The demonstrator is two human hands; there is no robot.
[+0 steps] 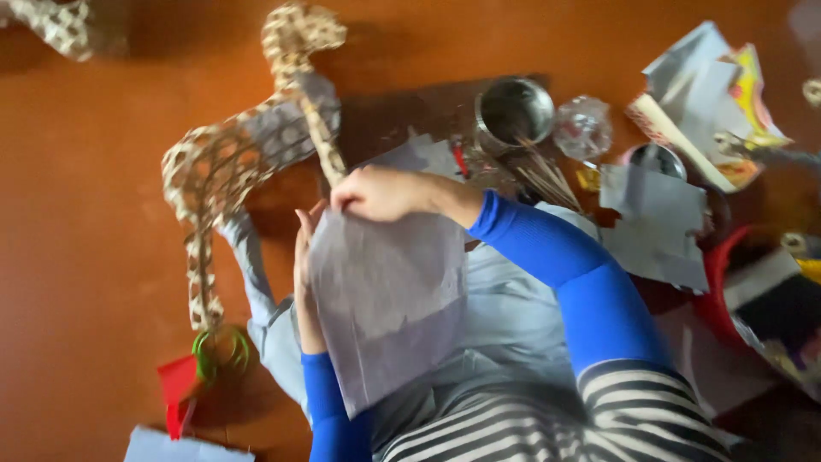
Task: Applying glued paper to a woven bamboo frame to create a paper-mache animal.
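The person holds a grey sheet of thin paper (385, 299) over the lap, above the orange-brown floor (77, 257); the sheet hangs roughly flat, its upper edge near the centre of the view. The right hand (380, 192) grips the sheet's top edge, fingers curled and pinching it. The left hand (304, 278) lies along the sheet's left edge, fingers straight and pressed together, partly hidden behind the paper; whether it pinches cannot be told. Just beside the hands, to the left, stands a woven cane animal frame (231, 162), partly covered in grey paper. Beyond the right hand sit a metal tin (513, 111) and a bundle of thin sticks (547, 180); loose grey sheets (654, 222) lie further right.
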